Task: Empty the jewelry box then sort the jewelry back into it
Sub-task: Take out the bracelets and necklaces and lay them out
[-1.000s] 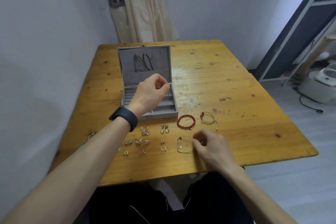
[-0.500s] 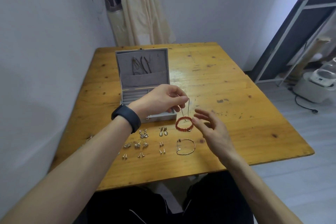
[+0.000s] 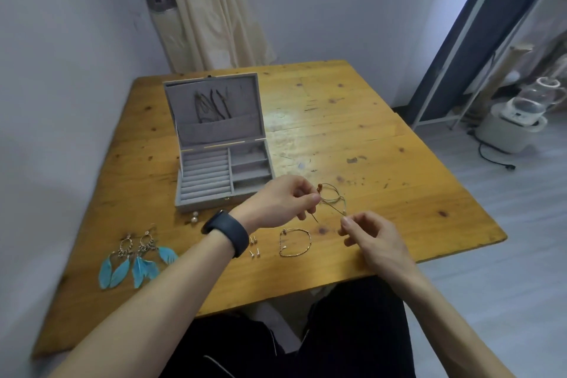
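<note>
One wooden table (image 3: 368, 138) fills the middle of the frame, and on it, left of centre, one grey jewelry box (image 3: 202, 202) is stood open with its lid upright. Two hands are seen below the box: the left hand (image 3: 276, 202), with a dark watch (image 3: 227, 232) on its wrist, and the right hand (image 3: 374, 239). Two blue feather earrings (image 3: 135, 258) are laid at lower left. One gold bracelet (image 3: 295, 242) lies between the wrists, four small studs (image 3: 254, 247) just left of it, and two pearl earrings (image 3: 194, 217) by the box's front. Half a second ago the cord bracelet (image 3: 333, 198) was dangled from the left hand alone, with the right hand spread. Now its loop is pinched by the left thumb and forefinger and its tail by the right fingertips, so the cord is stretched between both hands, right of the box's front corner
</note>
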Tool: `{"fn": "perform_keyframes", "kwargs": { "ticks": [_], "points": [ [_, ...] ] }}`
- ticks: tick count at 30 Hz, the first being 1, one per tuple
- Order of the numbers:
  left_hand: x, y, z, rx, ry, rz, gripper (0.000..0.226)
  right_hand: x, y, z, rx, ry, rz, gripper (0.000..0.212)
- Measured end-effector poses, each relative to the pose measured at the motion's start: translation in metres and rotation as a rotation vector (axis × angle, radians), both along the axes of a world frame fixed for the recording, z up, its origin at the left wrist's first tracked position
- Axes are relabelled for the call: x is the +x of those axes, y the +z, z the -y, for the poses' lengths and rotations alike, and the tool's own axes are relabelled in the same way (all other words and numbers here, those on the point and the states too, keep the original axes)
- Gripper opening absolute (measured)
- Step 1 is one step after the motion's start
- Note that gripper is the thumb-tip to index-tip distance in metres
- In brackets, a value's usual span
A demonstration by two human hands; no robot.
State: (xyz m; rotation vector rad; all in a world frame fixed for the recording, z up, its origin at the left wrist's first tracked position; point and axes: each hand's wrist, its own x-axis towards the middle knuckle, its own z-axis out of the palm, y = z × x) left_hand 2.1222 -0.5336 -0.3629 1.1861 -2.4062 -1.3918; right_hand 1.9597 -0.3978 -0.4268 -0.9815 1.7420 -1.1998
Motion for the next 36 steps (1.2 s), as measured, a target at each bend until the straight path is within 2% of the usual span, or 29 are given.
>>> {"fn": "perform_keyframes", "kwargs": {
  "ticks": [2,6,12,19,25,30,33,36],
  "points": [
    [-0.008,-0.014,-0.006,-0.041,-0.022,0.048,0.013,-0.008,-0.009,-0.008,0.077,-0.052,-0.12,0.02],
    [-0.026,-0.039,-0.012,-0.162,-0.085,0.177,0.011,-0.018,-0.01,-0.013,0.259,-0.053,-0.486,0.026],
    [-0.041,-0.049,-0.015,-0.46,-0.098,0.367,0.015,-0.018,-0.011,-0.004,0.349,-0.021,-0.718,0.029],
    [-0.04,-0.056,-0.016,-0.593,-0.059,0.385,0.016,-0.018,-0.016,0.0,0.278,-0.05,-0.772,0.024],
    [-0.027,-0.054,-0.017,-0.637,-0.02,0.341,0.019,-0.012,-0.027,-0.012,0.062,-0.005,-0.845,0.021],
    [-0.005,-0.053,0.006,-0.857,0.161,0.304,0.033,-0.007,-0.037,-0.016,-0.014,0.108,-0.922,0.016],
    [0.012,-0.056,0.023,-0.846,0.268,0.377,0.045,-0.005,-0.037,-0.019,-0.026,0.121,-0.896,0.013],
    [0.025,-0.061,0.028,-0.777,0.289,0.418,0.044,-0.004,-0.037,-0.021,-0.03,0.135,-0.871,0.011]
  ]
}}
